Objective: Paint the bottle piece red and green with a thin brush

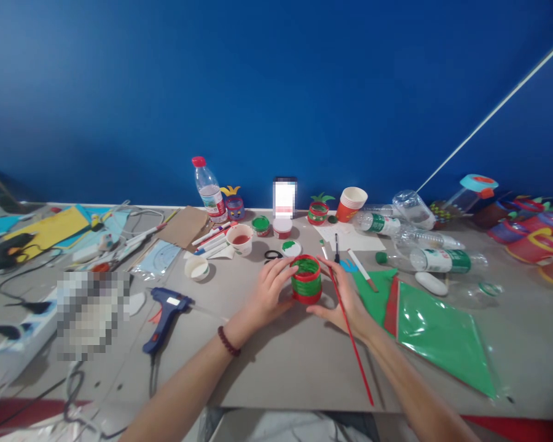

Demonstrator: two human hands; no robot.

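A small round cup (306,285), painted green with red bands at rim and base, stands on the table between my hands. My left hand (270,288) curves around its left side, fingertips at the rim and thumb low by the base. On the other side, my right hand (343,301) is bent near the cup, its thumb pointing toward the base. A long thin red stick (350,334), perhaps a paintbrush handle, runs through the fingers of my right hand toward the table's front edge; its upper tip is hard to make out. Behind the cup lies a white lid (290,248) with green paint.
A blue glue gun (166,319) lies left. Behind are a paper cup of reddish liquid (239,239), a green paint pot (260,225), markers (212,239) and black scissors (271,255). Plastic bottles (442,260) and green sheets (442,331) lie right. A blue wall (276,92) rises behind.
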